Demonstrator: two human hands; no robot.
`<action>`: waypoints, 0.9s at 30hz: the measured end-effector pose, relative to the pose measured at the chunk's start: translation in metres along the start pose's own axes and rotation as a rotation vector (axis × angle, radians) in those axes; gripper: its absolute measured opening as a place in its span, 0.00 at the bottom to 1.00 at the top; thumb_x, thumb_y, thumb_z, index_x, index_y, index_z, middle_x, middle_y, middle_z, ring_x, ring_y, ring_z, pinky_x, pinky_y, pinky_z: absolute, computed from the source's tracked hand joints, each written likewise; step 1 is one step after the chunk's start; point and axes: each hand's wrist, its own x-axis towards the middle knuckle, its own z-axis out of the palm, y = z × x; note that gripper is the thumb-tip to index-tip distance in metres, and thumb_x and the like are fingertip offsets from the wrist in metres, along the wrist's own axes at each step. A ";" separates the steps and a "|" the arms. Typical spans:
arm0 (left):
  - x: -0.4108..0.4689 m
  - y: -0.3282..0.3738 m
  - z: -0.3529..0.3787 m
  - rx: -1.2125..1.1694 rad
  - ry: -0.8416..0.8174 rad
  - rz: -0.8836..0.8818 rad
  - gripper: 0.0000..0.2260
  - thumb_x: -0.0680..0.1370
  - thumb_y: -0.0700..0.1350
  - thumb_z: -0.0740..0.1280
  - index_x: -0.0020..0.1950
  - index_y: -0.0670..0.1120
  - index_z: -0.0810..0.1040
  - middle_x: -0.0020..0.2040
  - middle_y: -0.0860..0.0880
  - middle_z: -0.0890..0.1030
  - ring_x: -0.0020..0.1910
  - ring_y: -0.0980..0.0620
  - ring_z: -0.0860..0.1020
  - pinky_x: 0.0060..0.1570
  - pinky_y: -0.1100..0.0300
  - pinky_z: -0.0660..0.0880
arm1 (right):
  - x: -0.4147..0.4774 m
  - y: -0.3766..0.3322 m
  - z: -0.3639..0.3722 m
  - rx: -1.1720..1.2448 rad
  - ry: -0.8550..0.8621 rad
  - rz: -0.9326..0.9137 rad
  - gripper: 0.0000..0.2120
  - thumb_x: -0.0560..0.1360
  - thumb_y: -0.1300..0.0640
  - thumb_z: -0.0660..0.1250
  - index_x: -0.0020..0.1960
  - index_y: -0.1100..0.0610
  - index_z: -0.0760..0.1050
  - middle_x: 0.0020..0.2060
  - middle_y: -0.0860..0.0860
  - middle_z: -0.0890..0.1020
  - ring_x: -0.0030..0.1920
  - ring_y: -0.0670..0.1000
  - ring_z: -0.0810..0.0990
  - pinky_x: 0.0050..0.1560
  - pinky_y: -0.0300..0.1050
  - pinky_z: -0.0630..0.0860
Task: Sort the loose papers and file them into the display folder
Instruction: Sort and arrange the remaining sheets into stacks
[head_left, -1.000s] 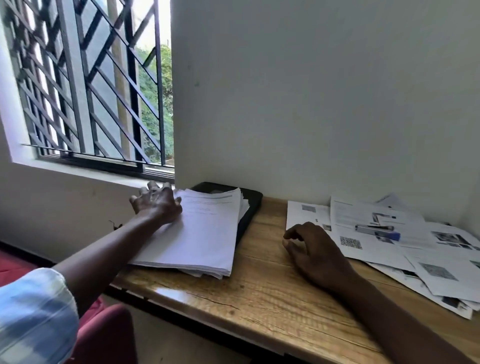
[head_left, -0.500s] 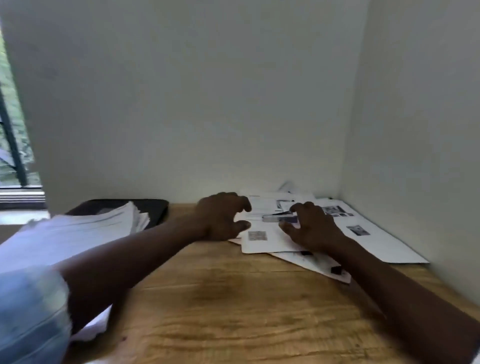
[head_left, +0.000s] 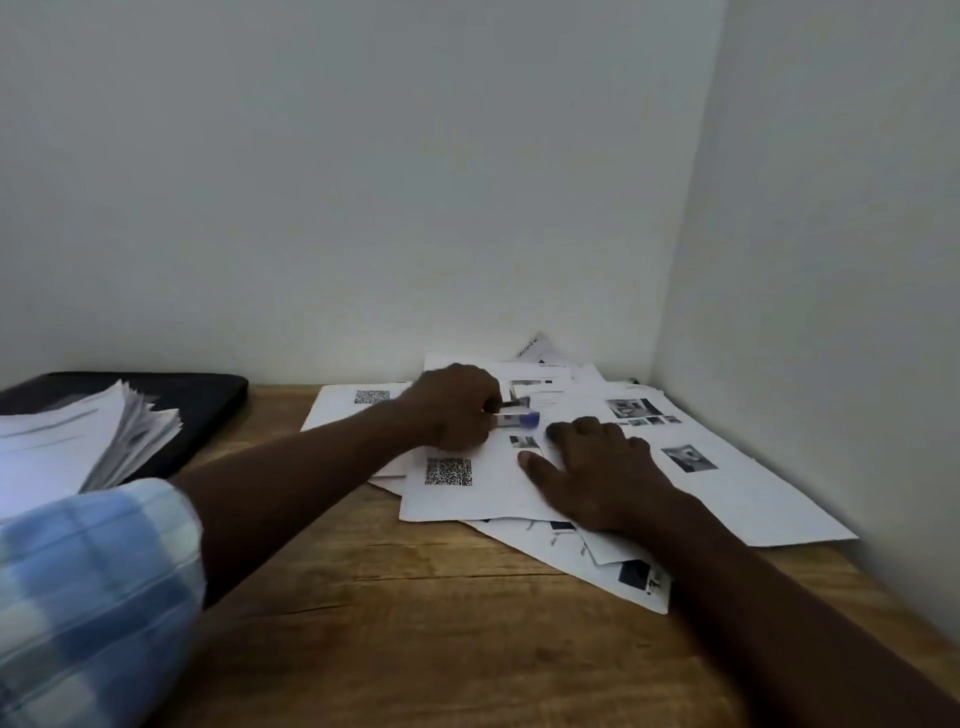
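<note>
Left hand (head_left: 456, 410) pinches pen (head_left: 521, 418); right hand (head_left: 602, 475) flat on loose papers (head_left: 753, 499); paper stack (head_left: 67, 441) on black folder (head_left: 208, 402).

Head-worn view, looking forward and down into a desk corner.

The one wide-angle camera sits close above the near edge of the wooden desk (head_left: 415, 649) and faces where the back wall (head_left: 363, 182) meets the right wall (head_left: 831, 208). The loose papers (head_left: 753, 499) fill mid-frame. The paper stack (head_left: 62, 441) at the left edge is blurred, so it only seems nearer.

Dim, soft light; blurred edges
</note>
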 end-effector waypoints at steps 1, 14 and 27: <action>-0.003 -0.008 -0.008 -0.013 0.006 -0.036 0.09 0.79 0.48 0.67 0.56 0.50 0.83 0.55 0.48 0.82 0.57 0.45 0.79 0.57 0.53 0.76 | 0.000 -0.002 0.000 0.007 -0.002 -0.007 0.32 0.81 0.30 0.48 0.77 0.48 0.63 0.76 0.53 0.66 0.76 0.58 0.63 0.74 0.60 0.59; -0.097 -0.122 -0.058 0.191 -0.122 -0.635 0.17 0.73 0.57 0.74 0.44 0.44 0.79 0.36 0.49 0.81 0.36 0.52 0.79 0.34 0.60 0.73 | -0.013 -0.035 0.004 0.069 0.028 -0.102 0.28 0.82 0.33 0.49 0.73 0.47 0.67 0.72 0.51 0.70 0.72 0.57 0.67 0.72 0.58 0.62; -0.077 -0.031 -0.023 -0.008 0.056 -0.337 0.29 0.76 0.72 0.62 0.66 0.54 0.77 0.65 0.52 0.79 0.66 0.48 0.76 0.61 0.51 0.75 | -0.013 -0.017 -0.021 0.196 0.437 0.113 0.24 0.80 0.34 0.58 0.64 0.49 0.79 0.62 0.52 0.80 0.66 0.58 0.76 0.66 0.56 0.69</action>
